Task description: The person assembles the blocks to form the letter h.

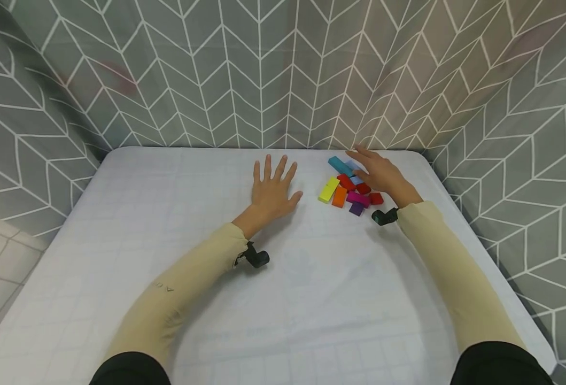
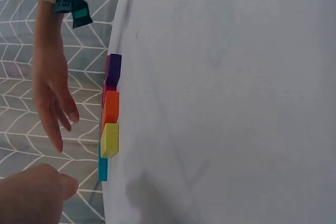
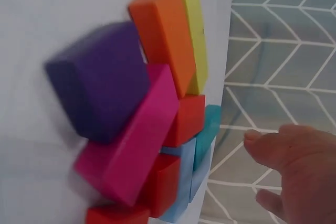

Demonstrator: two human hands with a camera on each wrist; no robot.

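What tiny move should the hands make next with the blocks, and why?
Perhaps lower the right hand to the teal block: that hand hovers open and empty near it, and the block sits at the edge of the bunch, while the left hand is farther away.

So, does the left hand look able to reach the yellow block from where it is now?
Probably yes. Between the left hand and the yellow block I see only bare white table, and the right hand is at the other side of the pile, so nothing seems in the way.
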